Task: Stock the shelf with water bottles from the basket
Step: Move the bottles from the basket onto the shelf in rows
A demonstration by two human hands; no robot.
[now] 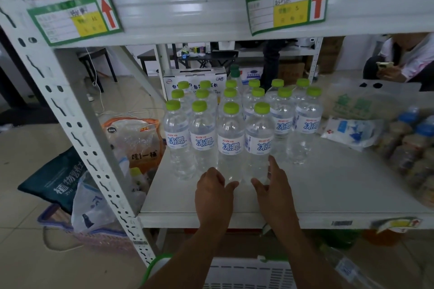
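Several clear water bottles (231,141) with lime-green caps stand in rows on the white shelf (328,185). My left hand (215,191) rests on the shelf just in front of the front row, fingers loosely curled and holding nothing. My right hand (273,183) is open beside the base of the front-right bottle (259,141), fingertips close to it; contact is unclear. Below the shelf edge, between my forearms, a white basket with a green rim (246,272) shows; its contents are hidden.
Bags of goods (352,129) and blue-capped jars (413,148) crowd the shelf's right side. The shelf upright (77,124) stands at left, with bags and a pink basket (77,230) on the floor beyond. A person with a phone (399,61) sits behind, at right.
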